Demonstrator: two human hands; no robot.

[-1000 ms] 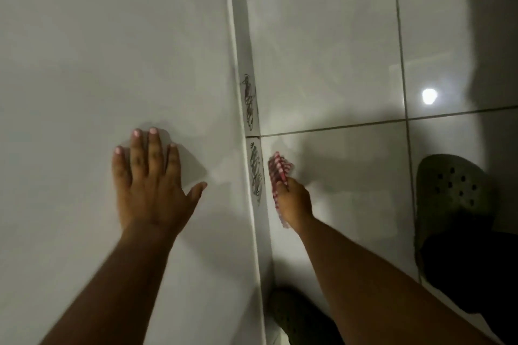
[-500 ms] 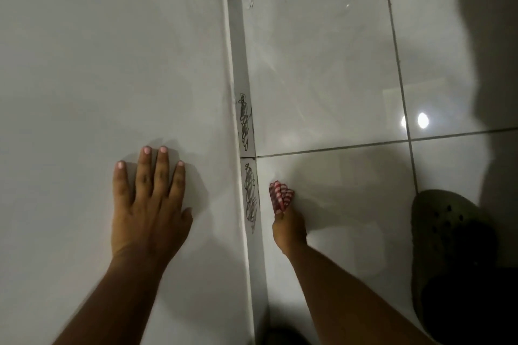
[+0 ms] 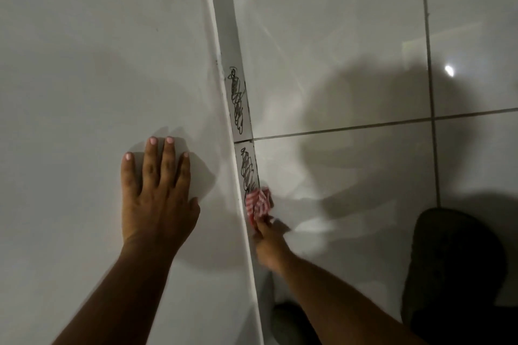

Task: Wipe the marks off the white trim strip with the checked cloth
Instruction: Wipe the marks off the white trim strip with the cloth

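Left hand (image 3: 157,190) lies flat on the wall (image 3: 84,64), fingers spread, holding nothing, well left of the trim strip (image 3: 227,22). Strip runs as one long narrow band from top of view down toward the person, between wall and floor (image 3: 336,22). Two scribbled marks on it: upper mark (image 3: 236,101) above the joint line, lower mark (image 3: 249,169) just below it. Right hand (image 3: 269,244), just right of the strip, fingers closed on the bunched checked cloth (image 3: 258,202). Cloth touches the strip at the lower mark's near end. Judgement: both marks lie ahead of the cloth along the strip's long axis; the right hand is nearer, so the stroke should go lengthwise, away from the person.
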